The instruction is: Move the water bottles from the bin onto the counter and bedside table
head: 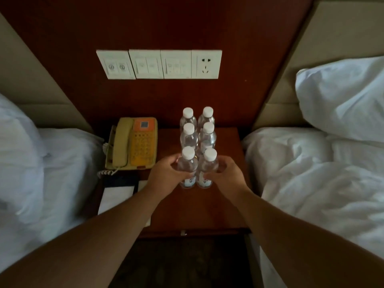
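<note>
Six clear plastic white-capped water bottles (197,146) upright in two rows mid reddish wooden bedside table (224,200), left hand (166,175) and right hand (226,173) gripping front pair, yellow corded telephone (133,144) at left edge, white beds flanking, wall switch panel (159,64) behind.

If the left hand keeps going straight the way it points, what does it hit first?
The left hand already grips the near left bottle. Pushed on, that bottle would likely meet the middle left bottle behind it; the gap between them is unclear.

Both forearms bare to the frame edge; no sleeves in view. Hands: left hand (166,177) and right hand (227,175) bare, ungloved, without rings.
</note>
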Motion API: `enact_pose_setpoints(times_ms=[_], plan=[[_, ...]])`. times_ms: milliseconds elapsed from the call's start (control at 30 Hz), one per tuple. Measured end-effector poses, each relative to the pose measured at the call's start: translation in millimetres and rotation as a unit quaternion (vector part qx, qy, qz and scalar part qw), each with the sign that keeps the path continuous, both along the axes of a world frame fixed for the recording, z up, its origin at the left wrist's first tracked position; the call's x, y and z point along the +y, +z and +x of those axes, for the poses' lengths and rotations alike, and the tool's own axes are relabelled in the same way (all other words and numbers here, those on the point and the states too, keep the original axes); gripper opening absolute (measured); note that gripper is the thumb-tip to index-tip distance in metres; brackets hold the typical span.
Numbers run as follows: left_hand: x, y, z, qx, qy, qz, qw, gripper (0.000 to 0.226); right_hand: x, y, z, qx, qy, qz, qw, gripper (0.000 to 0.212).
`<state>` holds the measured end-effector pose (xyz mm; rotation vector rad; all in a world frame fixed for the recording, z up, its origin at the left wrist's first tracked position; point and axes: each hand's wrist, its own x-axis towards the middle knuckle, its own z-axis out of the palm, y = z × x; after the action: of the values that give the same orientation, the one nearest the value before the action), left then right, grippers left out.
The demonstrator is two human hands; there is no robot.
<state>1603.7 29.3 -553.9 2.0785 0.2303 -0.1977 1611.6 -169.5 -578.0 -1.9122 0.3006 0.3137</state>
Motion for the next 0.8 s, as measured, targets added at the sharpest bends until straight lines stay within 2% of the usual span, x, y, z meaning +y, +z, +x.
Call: enact_pose_setpoints(times_ms=[500,800], plan=[[-9.4,-23.2,11.3,-0.007,-0.004,0.010,1.000,0.082,-9.4,-21.5,15.1,-0.011,0.014,-0.014,1.000,0.065],[-13.1,-27.7,9.7,-0.017,0.007,-0.028,0.999,0.078,-12.3,-17.1,10.7,-0.004,0.048,-0.002,0.999,0.076]])
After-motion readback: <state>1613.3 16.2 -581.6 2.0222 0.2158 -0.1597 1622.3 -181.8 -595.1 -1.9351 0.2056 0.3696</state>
